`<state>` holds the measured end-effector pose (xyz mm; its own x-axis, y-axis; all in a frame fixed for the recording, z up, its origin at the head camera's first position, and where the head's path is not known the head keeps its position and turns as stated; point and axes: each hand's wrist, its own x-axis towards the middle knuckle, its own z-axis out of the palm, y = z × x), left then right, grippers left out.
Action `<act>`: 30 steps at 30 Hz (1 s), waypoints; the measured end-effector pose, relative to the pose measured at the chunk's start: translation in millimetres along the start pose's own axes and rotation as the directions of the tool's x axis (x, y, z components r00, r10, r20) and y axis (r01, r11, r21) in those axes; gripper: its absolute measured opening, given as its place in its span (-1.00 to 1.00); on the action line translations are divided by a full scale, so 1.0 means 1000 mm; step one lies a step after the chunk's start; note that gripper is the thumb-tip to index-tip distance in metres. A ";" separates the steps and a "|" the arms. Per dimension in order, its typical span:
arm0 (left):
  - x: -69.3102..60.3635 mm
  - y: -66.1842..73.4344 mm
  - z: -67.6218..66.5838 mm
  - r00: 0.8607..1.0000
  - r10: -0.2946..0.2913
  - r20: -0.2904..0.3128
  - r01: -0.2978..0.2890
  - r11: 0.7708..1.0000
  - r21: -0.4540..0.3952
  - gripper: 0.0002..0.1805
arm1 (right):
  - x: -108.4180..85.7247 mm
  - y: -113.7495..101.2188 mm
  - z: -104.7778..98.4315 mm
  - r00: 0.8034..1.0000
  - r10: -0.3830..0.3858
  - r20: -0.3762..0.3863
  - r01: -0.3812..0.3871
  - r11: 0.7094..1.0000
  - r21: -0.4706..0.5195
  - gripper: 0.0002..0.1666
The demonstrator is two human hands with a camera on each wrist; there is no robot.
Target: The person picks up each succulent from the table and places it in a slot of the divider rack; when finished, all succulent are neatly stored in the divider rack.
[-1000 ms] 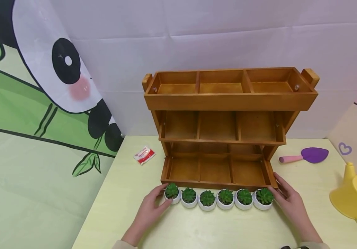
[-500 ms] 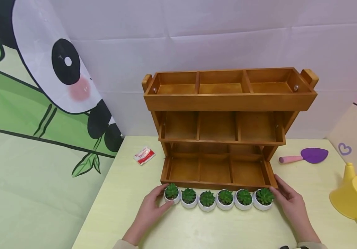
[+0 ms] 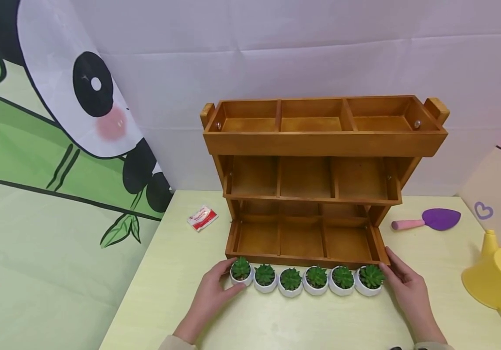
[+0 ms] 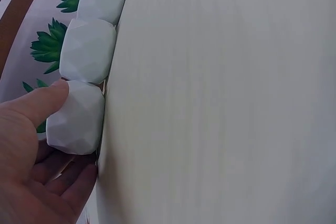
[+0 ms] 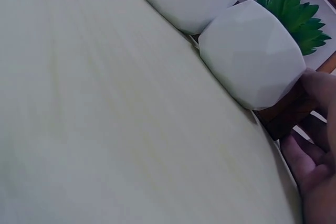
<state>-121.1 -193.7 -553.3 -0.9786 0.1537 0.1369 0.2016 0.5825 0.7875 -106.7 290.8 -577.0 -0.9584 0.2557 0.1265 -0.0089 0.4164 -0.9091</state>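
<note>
Several small potted succulents in white faceted pots stand in a row along the front of a brown wooden three-tier shelf [image 3: 304, 260]. At the row's left end, my left hand [image 3: 211, 290] holds the leftmost potted succulent [image 3: 241, 272] between thumb and fingers; its thumb [image 4: 52, 95] lies on the pot in the left wrist view. My right hand [image 3: 409, 289] is beside the rightmost potted succulent [image 3: 369, 280]. Its thumb touches that pot's side, while the other fingers [image 5: 299, 156] rest loosely by the shelf's front right corner.
A red and white packet [image 3: 203, 218] lies left of the shelf. On the right are a purple trowel with a pink handle [image 3: 427, 218] and a yellow watering can [image 3: 499, 274]. A printed cloth [image 3: 298, 63] hangs behind the pale table [image 3: 307, 325].
The hands stay at the two ends of the row, with only a slight shift of the right hand and wrist. The pots and shelf stay where they were.
</note>
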 end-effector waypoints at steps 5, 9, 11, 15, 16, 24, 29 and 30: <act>0.001 0.001 0.000 1.000 -0.017 0.005 0.017 1.000 0.015 -0.25 | -0.001 -0.002 -0.001 1.000 0.015 0.001 -0.015 1.000 -0.002 -0.35; 0.001 0.001 0.000 0.999 -0.048 0.012 0.048 0.998 0.029 -0.27 | -0.001 -0.002 -0.002 1.000 0.022 0.002 -0.022 1.000 -0.009 -0.35; 0.000 0.001 -0.001 0.999 -0.049 0.011 0.048 0.998 0.039 -0.28 | -0.001 -0.002 -0.002 1.000 0.023 0.001 -0.023 1.000 -0.010 -0.35; -0.001 0.001 -0.002 0.999 -0.053 0.008 0.052 0.998 0.025 -0.28 | -0.001 -0.001 -0.001 0.999 0.034 0.002 -0.034 0.999 -0.010 -0.35; -0.001 0.001 -0.003 0.999 -0.051 0.008 0.051 0.998 0.022 -0.28 | -0.001 -0.001 -0.001 0.999 0.038 0.001 -0.038 0.999 -0.012 -0.35; 0.000 0.002 -0.003 0.998 -0.052 0.025 0.052 0.999 -0.007 -0.29 | -0.001 -0.001 -0.002 0.999 0.035 -0.006 -0.035 0.999 -0.010 -0.36; 0.000 0.003 -0.004 0.998 -0.057 0.027 0.058 0.998 -0.018 -0.29 | 0.000 -0.002 -0.002 0.999 0.038 -0.006 -0.038 0.999 0.002 -0.36; 0.000 0.003 -0.004 0.998 -0.057 0.027 0.058 0.998 -0.021 -0.29 | 0.000 -0.002 -0.002 0.999 0.037 -0.005 -0.037 0.999 0.003 -0.36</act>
<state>-120.8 -194.9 -548.5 -0.9870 0.1417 0.0753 0.1439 0.5734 0.8065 -105.7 291.5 -574.3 -0.9566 0.2756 0.0949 0.0258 0.4045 -0.9142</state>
